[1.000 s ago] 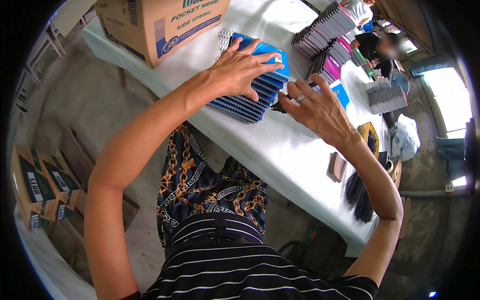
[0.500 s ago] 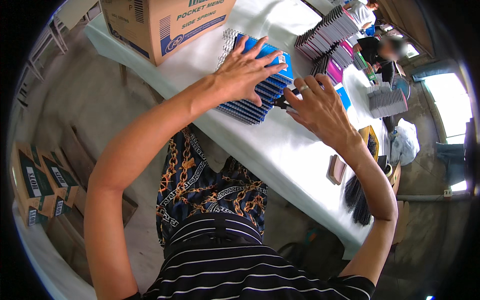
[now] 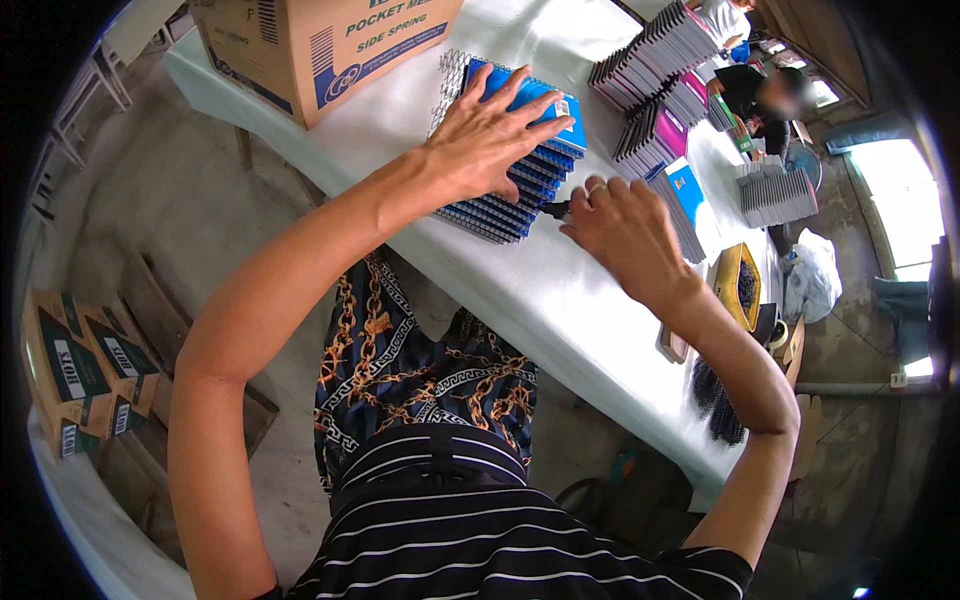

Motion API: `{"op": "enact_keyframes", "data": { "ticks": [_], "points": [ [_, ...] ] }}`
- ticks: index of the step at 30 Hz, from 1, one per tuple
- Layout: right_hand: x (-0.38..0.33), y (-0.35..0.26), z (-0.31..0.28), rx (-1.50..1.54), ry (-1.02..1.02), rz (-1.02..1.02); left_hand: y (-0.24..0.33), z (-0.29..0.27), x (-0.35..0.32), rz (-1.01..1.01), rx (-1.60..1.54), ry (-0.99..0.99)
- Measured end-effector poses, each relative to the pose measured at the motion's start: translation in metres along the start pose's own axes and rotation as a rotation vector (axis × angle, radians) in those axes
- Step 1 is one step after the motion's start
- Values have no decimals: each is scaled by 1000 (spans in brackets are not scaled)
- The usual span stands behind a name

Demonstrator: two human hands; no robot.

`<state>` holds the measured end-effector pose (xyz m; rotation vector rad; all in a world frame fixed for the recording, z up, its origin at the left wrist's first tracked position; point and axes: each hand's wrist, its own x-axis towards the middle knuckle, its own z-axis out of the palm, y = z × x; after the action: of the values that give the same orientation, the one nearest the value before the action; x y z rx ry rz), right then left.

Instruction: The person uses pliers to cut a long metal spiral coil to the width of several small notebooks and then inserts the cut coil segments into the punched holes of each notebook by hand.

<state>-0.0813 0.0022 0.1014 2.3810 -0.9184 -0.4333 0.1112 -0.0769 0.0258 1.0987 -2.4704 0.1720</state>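
Observation:
A slanting stack of blue-covered spiral notebooks (image 3: 547,172) lies on the white-covered table, its edges fanned out like steps toward me. My left hand (image 3: 470,150) rests on top with its fingers spread across the upper cover. Silvery wire spirals (image 3: 447,92) stick out along the stack's far left side. My right hand (image 3: 632,238) is closed around a small black tool like pliers (image 3: 554,209), most of it hidden by the fingers. Its dark tip points at the right side of the fanned edges; whether it touches them cannot be told.
A large cardboard box (image 3: 320,65) stands at the back left. Notebook stacks (image 3: 650,60) rise behind, with pink-covered (image 3: 668,135) and blue-covered ones (image 3: 688,190) nearer. To the right are a yellow container (image 3: 738,285) and black wire coils (image 3: 715,400). Another person (image 3: 750,95) sits across.
My right hand has drawn slightly down and closed tighter around the tool, uncovering the blue-covered stack and yellow container behind. My left hand stays spread on the notebooks.

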Motion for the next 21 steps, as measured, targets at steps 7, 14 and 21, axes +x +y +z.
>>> {"op": "enact_keyframes", "data": {
  "ticks": [7, 14, 21],
  "points": [
    [-1, 23, 13, -144, 275, -276, 13, 6, -12, 24, 24, 91],
    [-3, -1, 19, -59, 72, -124, 11, 7, -12, 46, 43, 108],
    [-3, 7, 4, 72, 118, -84, 17, 8, -18, 53, 52, 122]
  ]
}}
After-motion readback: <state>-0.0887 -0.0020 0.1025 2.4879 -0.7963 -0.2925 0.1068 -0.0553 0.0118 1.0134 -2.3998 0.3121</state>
